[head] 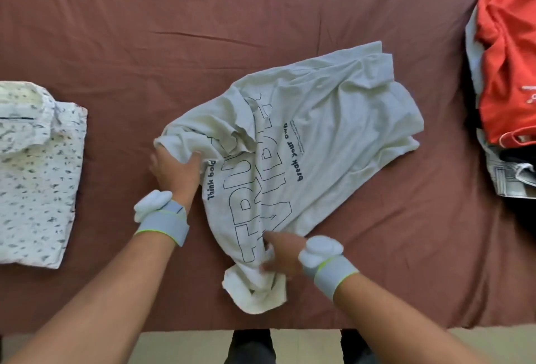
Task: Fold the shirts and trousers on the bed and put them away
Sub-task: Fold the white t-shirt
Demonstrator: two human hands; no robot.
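1. The left hand (174, 168) grips a bunched edge of the white T-shirt (313, 131) at the shirt's left side; its thumb lies over the cloth and its fingers are curled under the fold, hidden from view.
2. The right hand (282, 256) pinches gathered cloth near the shirt's lower end, thumb on top, fingers curled into the fabric; that end of the shirt is twisted into a wad close to the near edge of the bed (203, 30).
3. The T-shirt lies crumpled and slanted across the middle of the bed, dark printed lettering facing up; its far corner points up and to the right.
4. A folded patterned shirt (37, 178) lies at the left, well apart from the T-shirt; a pile of clothes topped by a red garment (507, 59) sits at the right edge.
5. Bare brown sheet lies open beyond the T-shirt and on both sides of it; each wrist wears a grey band (166, 226).
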